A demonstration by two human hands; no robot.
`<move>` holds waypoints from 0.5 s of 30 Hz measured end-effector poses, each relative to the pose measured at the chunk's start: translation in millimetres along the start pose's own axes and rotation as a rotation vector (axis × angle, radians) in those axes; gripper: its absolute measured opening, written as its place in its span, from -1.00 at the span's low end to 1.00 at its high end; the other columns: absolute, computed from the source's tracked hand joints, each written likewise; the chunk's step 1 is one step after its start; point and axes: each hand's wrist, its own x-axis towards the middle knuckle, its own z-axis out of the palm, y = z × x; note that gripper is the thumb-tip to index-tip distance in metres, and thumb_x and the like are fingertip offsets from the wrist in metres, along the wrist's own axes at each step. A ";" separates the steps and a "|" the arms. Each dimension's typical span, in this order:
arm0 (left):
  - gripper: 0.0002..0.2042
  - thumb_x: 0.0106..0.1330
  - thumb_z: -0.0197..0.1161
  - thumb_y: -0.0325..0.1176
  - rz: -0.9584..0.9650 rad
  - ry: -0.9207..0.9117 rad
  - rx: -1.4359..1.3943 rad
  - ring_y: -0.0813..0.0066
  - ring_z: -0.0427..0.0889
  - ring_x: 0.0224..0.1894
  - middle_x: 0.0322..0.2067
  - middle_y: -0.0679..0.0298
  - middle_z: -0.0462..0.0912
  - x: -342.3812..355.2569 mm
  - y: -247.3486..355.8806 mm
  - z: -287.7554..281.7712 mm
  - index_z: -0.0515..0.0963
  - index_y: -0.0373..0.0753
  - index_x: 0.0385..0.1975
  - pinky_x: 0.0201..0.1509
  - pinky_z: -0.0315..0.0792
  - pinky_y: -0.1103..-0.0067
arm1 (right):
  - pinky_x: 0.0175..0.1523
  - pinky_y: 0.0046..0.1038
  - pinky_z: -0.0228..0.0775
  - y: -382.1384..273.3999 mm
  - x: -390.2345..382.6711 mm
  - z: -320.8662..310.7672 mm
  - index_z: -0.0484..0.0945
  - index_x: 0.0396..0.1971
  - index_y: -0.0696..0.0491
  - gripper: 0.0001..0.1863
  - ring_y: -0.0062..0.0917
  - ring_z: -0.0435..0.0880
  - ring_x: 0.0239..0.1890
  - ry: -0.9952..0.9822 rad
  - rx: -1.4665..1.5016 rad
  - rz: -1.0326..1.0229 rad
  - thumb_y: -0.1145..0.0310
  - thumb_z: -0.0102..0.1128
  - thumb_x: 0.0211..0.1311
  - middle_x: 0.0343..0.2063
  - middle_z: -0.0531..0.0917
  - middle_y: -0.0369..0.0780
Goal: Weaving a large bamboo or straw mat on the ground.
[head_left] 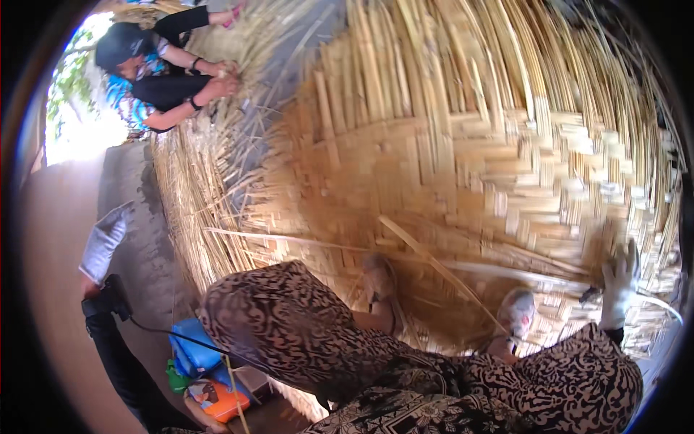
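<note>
My left hand (105,242), in a pale grey glove with a black strapped device and cable at the wrist, is raised at the far left over the concrete edge, fingers stretched out. My right hand (620,278), in a pale glove, has its fingers apart on the woven straw mat (448,166) at the right, next to a small dark object. A long pale strip (520,275) runs across the mat toward that hand, and another loose strip (419,253) crosses it diagonally. My feet rest on the mat between my patterned-clothed knees.
A person (170,87) at the upper left sits with both hands in loose straw. A bundle of straw (188,195) borders the mat's left side, beside a grey concrete ledge (137,173). Blue bags (191,347), a green container (176,377) and an orange bag (217,398) lie at lower left.
</note>
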 end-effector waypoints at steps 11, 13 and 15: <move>-0.60 0.22 0.07 -0.12 0.116 -0.303 -0.865 0.58 0.54 -0.31 -0.28 0.26 0.57 92.9 21.1 280.4 0.43 -0.30 -0.09 -0.30 0.43 0.66 | 0.23 -0.27 0.03 -23.8 -33.5 3.3 0.16 0.10 -0.03 -0.48 -0.38 0.35 -0.04 -0.165 -0.674 -0.214 0.29 -0.01 0.09 0.05 0.26 -0.19; -0.66 0.20 0.11 -0.13 -0.028 -0.309 -1.112 0.57 0.55 -0.45 -0.43 0.29 0.58 109.1 22.4 356.3 0.48 -0.27 -0.19 -0.41 0.41 0.67 | 0.24 -0.27 0.00 -33.8 -16.8 10.1 0.18 0.08 -0.01 -0.48 -0.41 0.36 -0.08 -0.249 -0.781 -0.202 0.28 0.00 0.07 0.00 0.29 -0.19; -0.75 0.20 0.12 -0.21 -0.231 -0.357 -1.518 0.54 0.54 -0.47 -0.42 0.29 0.58 113.0 48.0 386.3 0.47 -0.25 -0.26 -0.42 0.40 0.65 | 0.25 -0.27 -0.03 -37.8 -10.7 3.1 0.19 0.06 0.02 -0.49 -0.43 0.37 -0.11 -0.337 -0.876 -0.144 0.28 0.02 0.05 -0.04 0.33 -0.19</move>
